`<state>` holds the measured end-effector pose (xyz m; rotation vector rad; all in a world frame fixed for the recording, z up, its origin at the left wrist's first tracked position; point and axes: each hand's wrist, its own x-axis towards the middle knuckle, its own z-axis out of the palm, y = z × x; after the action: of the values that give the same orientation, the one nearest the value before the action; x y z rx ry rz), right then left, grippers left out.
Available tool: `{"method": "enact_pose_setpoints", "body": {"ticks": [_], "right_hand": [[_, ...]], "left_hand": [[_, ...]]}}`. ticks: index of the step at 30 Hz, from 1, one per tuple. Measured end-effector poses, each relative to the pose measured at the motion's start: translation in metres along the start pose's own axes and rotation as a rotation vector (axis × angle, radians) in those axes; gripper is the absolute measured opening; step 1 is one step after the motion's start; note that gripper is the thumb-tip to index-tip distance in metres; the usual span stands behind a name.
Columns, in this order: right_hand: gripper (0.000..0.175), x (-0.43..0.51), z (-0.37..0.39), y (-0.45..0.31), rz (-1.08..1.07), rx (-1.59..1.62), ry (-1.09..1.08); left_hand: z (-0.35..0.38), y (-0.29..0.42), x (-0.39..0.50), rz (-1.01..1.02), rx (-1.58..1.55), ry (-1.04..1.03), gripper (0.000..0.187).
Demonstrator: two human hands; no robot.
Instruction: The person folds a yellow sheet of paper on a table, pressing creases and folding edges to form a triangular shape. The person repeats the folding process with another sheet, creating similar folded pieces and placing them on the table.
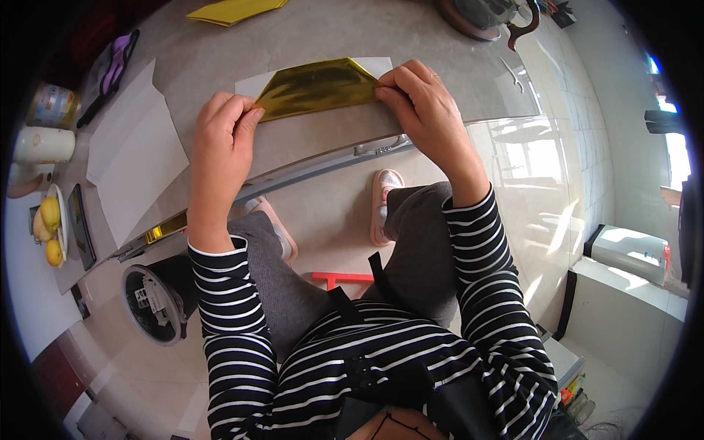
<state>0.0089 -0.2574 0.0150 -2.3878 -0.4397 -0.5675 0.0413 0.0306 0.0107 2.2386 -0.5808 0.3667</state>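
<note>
A sheet of shiny gold foil paper [316, 88], folded into a trapezoid with slanted sides, lies between my hands near the table's front edge. My left hand [223, 129] pinches its left lower corner between thumb and fingers. At the opposite corner, my right hand [421, 102] grips the foil paper the same way. White paper [374, 64] shows behind and beneath the gold piece. More folded gold paper [236, 11] rests at the far side of the table. A large creased white sheet [137, 148] lies left of my left hand.
On the left are a purple and black item [115, 63], jars [47, 145], a phone [82, 225] and a plate of yellow fruit [50, 214]. A glass pot [484, 14] stands at the far right. Below are a drawer handle [382, 147] and a waste bin [157, 302].
</note>
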Motion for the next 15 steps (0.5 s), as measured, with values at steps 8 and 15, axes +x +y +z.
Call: {"method": "enact_pose_setpoints", "body": {"ticks": [8,15], "right_hand": [[0.012,0.005,0.003,0.008,0.018,0.008,-0.016],[0.016,0.008,0.005,0.012,0.051,0.033,-0.023]], "left_hand": [[0.003,-0.005,0.001,-0.004,0.057,0.01,0.015],[0.001,-0.002,0.005,-0.113,0.038,-0.018,0.015]]}}
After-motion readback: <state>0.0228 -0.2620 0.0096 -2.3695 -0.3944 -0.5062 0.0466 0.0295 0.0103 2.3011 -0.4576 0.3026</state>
